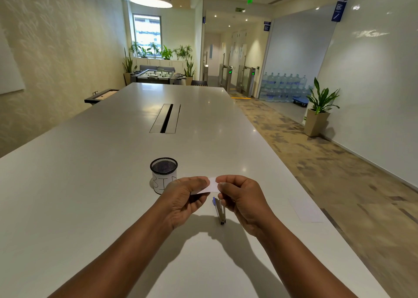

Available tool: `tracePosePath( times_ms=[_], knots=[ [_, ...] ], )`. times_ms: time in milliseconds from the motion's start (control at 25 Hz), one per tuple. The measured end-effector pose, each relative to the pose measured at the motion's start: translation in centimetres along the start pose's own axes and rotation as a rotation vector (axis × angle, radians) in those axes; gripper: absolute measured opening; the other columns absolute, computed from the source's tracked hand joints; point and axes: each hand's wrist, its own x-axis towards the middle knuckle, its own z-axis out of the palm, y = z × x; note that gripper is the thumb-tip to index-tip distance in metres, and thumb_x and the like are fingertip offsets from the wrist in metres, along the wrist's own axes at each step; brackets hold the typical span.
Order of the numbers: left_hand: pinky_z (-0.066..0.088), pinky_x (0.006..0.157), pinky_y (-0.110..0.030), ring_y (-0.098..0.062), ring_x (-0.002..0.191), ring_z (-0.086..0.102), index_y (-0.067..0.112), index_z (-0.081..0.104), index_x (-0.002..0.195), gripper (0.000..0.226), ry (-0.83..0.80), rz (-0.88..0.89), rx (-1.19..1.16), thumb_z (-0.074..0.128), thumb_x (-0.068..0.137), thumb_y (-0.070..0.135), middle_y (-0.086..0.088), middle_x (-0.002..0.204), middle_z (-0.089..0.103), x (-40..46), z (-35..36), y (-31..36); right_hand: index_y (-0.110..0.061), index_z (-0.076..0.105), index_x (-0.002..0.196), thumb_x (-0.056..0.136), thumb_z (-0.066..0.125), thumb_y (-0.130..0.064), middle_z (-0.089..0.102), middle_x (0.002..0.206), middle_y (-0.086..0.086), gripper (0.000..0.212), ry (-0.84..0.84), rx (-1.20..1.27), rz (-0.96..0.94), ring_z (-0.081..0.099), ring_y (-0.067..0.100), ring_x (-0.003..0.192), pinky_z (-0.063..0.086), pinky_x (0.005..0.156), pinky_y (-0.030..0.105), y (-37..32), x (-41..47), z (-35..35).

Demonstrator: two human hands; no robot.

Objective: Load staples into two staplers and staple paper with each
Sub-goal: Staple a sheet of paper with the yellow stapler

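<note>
A small white slip of paper point(211, 184) is held above the table between both hands. My left hand point(184, 198) pinches its left end and my right hand point(243, 198) pinches its right end. Just below the paper a small stapler point(219, 210) with a blue tip and metal body lies on the white table point(90, 184), partly hidden by my right hand. A sheet of white paper point(305, 209) lies at the table's right edge. I can see only one stapler.
A black mesh cup point(163, 173) with a white label stands just beyond my left hand. A cable slot point(166, 118) runs along the table's middle. Carpeted floor and a potted plant point(320, 107) lie to the right.
</note>
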Motion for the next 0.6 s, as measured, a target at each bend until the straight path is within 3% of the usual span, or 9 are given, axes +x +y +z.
tracePosePath(
  times_ms=[200, 440, 600],
  knots=[
    [0.057, 0.06, -0.025, -0.018, 0.066, 0.068, 0.0, 0.072, 0.1, 0.024, -0.053, 0.018, 0.073, 0.076, 0.077, -0.008, -0.013, 0.08, 0.073, -0.16, -0.22, 0.09, -0.003, 0.075, 0.101, 0.091, 0.065, 0.001, 0.069, 0.075, 0.008, 0.014, 0.007, -0.004, 0.003, 0.064, 0.015, 0.065, 0.053, 0.065, 0.03, -0.08, 0.01, -0.01],
    [0.055, 0.052, -0.024, -0.017, 0.061, 0.069, 0.0, 0.069, 0.097, 0.016, 0.012, 0.02, 0.003, 0.075, 0.082, -0.002, -0.011, 0.073, 0.075, 0.49, -0.05, -0.23, -0.003, 0.076, 0.099, 0.091, 0.065, 0.001, 0.071, 0.074, 0.007, 0.013, -0.006, -0.003, 0.004, 0.065, 0.016, 0.064, 0.054, 0.063, 0.027, -0.1, -0.04, -0.04],
    [0.059, 0.061, -0.025, -0.02, 0.069, 0.071, -0.002, 0.072, 0.102, 0.024, -0.046, 0.037, 0.081, 0.076, 0.078, -0.007, -0.014, 0.081, 0.076, 0.44, -0.22, -0.17, -0.003, 0.076, 0.098, 0.091, 0.065, 0.002, 0.072, 0.076, 0.009, 0.014, 0.014, -0.01, -0.002, 0.064, 0.016, 0.064, 0.054, 0.062, 0.027, -0.18, 0.1, -0.13]
  ],
)
